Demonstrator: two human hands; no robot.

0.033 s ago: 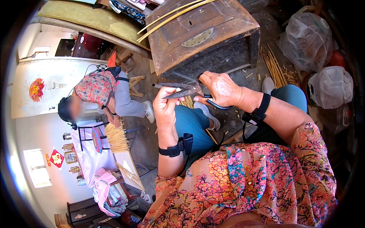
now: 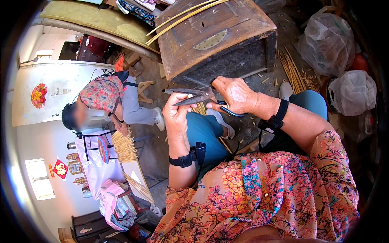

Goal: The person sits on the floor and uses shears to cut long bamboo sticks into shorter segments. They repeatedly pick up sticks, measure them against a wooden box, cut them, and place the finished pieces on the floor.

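My right hand [image 2: 235, 95] is closed around the black-handled grips of a pair of metal scissors [image 2: 206, 95], whose blades are parted and point left. My left hand [image 2: 175, 111] is closed, fingers pinched right at the blades. A small pale spot shows there between blades and fingers; what the hand holds is too small to make out. Below the hands, beside my knee, some straw-coloured stalks [image 2: 199, 108] are partly hidden by my hands and leg.
A worn wooden cabinet [image 2: 219, 36] stands ahead, long stalks [image 2: 186, 20] on top. At right lie more stalks [image 2: 292, 73], cut bits and plastic-wrapped things [image 2: 326, 44]. At left a person [image 2: 103, 95] bends over a stalk bundle [image 2: 123, 146] on a table.
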